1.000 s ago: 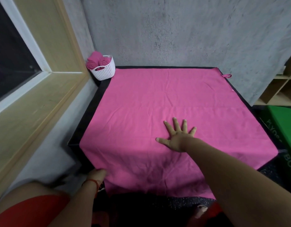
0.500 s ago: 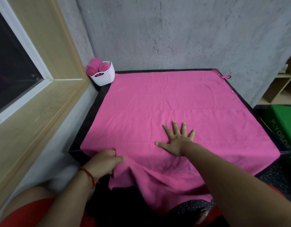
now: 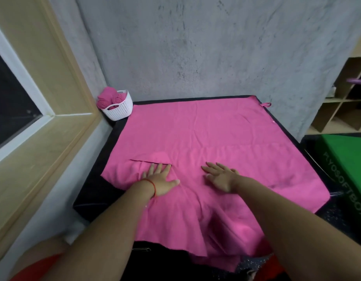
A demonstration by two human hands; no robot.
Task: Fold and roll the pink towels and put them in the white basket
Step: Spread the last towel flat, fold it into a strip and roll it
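Note:
A large pink towel (image 3: pixel 212 130) lies spread over a black table (image 3: pixel 90 187). Its near left corner is folded up onto the cloth, the folded edge running from the left side to my fingertips. My left hand (image 3: pixel 159 178), with a red thread at the wrist, lies flat with spread fingers on that folded corner. My right hand (image 3: pixel 221 176) lies flat on the towel just to the right, fingers pointing left and forward. The white basket (image 3: pixel 119 110) stands at the table's far left corner and holds rolled pink towels (image 3: pixel 107 97).
A grey wall runs behind the table. A window with a pale wooden frame (image 3: pixel 53 126) is on the left. A green box (image 3: pixel 350 165) and wooden shelves (image 3: pixel 341 106) stand at the right. The towel's near edge hangs off the table front.
My left hand carried the towel's near left corner up and forward and now presses it flat on the cloth. My right hand shifted slightly and turned leftward.

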